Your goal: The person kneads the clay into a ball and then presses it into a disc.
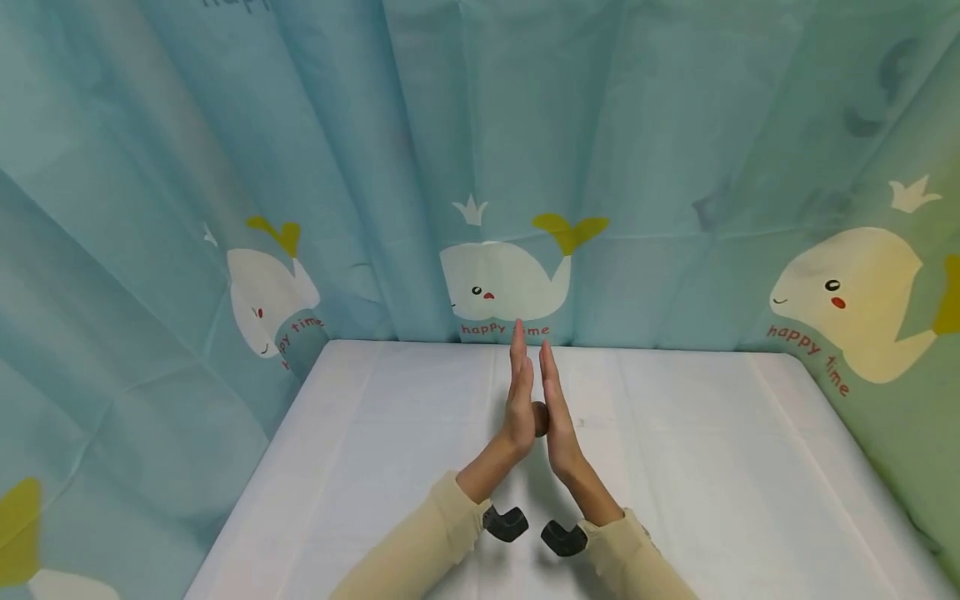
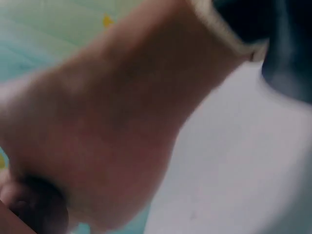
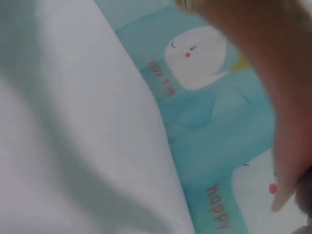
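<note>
Brown lump (image 1: pixel 540 418): small and rounded, caught between my two palms just above the heels of my hands, held over the middle of the white table (image 1: pixel 375 467); only a sliver of it shows.
Left hand (image 1: pixel 519 400): fingers straight and pointing up toward the far edge, palm pressed flat against the lump.
Right hand (image 1: pixel 557 412): fingers also straight, palm facing the left one and pressed to the lump; the fingertips of the two hands sit just apart.
Sleeves (image 1: pixel 420 542): cream, reaching to both wrists.
Wrist cameras (image 1: pixel 506 523): two black mounts below my wrists, close together, hanging above the tabletop.
Backdrop: blue curtain (image 1: pixel 637 125) with white whales (image 1: pixel 504 279) and red "happy time" lettering, wrapping the table's back and both sides.
In the way: my own palms hide most of the lump; the left wrist view is filled by a blurred hand (image 2: pixel 102 131), and the right wrist view shows mostly table (image 3: pixel 73 146) and curtain (image 3: pixel 209 112).
</note>
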The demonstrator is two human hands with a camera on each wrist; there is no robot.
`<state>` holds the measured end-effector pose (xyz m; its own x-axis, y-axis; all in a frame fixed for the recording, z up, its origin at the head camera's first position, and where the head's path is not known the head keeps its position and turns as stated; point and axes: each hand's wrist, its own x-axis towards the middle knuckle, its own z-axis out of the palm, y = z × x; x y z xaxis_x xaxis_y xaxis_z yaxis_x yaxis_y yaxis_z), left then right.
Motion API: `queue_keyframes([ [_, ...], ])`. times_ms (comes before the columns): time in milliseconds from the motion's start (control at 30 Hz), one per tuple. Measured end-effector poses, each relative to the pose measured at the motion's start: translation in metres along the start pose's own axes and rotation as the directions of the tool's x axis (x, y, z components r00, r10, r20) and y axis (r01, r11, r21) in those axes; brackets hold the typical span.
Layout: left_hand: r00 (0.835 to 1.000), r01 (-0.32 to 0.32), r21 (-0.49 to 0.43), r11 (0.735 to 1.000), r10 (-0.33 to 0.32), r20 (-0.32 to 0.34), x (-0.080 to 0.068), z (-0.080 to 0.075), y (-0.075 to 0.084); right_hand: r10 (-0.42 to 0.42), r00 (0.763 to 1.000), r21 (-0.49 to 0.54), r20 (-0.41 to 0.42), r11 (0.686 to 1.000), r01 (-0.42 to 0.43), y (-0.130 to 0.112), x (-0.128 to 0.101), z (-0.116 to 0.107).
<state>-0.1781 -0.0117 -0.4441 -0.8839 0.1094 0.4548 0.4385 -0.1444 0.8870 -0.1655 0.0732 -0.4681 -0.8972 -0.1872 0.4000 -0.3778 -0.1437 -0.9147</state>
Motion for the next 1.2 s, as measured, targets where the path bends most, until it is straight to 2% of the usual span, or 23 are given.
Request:
queue_keyframes([
  [167, 1.0, 0.02, 0.064, 0.998, -0.021, 0.016, 0.001, -0.004, -0.011, -0.054, 0.998, 0.005, -0.016, 0.999, 0.054, -0.01, -0.002, 0.003],
  [300, 0.998, 0.049, 0.066, 0.997, -0.051, 0.029, -0.004, -0.003, -0.016, -0.059, 0.998, -0.026, -0.01, 0.998, 0.058, -0.017, 0.003, 0.001],
  [467, 0.993, 0.072, 0.056, 0.996, -0.077, 0.088, -0.017, 0.002, -0.012, -0.018, 0.999, -0.026, -0.048, 1.0, 0.017, -0.013, 0.008, -0.009],
  [600, 0.991, 0.081, 0.03, 0.996, -0.084, 0.107, -0.024, 0.006, -0.003, 0.038, 0.998, 0.004, -0.051, 0.999, -0.038, -0.003, 0.007, -0.013],
  [767, 0.996, 0.066, 0.023, 0.998, -0.067, 0.055, -0.016, 0.005, 0.001, 0.048, 0.998, 0.006, -0.028, 0.999, -0.048, 0.006, 0.001, -0.008],
  [867, 0.999, 0.046, 0.064, 0.997, -0.046, 0.007, -0.008, 0.001, -0.004, 0.021, 1.0, -0.01, -0.011, 1.0, -0.021, 0.003, -0.003, -0.003],
  [967, 0.999, 0.036, 0.089, 0.995, -0.035, -0.014, -0.003, -0.002, -0.011, -0.019, 1.0, -0.024, -0.006, 1.0, 0.018, -0.002, -0.005, 0.001],
  [1100, 0.999, 0.052, 0.084, 0.995, -0.052, 0.002, -0.004, -0.003, -0.019, -0.06, 0.998, -0.046, -0.009, 0.997, 0.059, -0.011, -0.002, 0.001],
  [1200, 0.996, 0.078, 0.062, 0.995, -0.081, 0.043, -0.013, 0.002, -0.021, -0.07, 0.997, -0.073, -0.033, 0.995, 0.067, -0.016, 0.002, -0.004],
])
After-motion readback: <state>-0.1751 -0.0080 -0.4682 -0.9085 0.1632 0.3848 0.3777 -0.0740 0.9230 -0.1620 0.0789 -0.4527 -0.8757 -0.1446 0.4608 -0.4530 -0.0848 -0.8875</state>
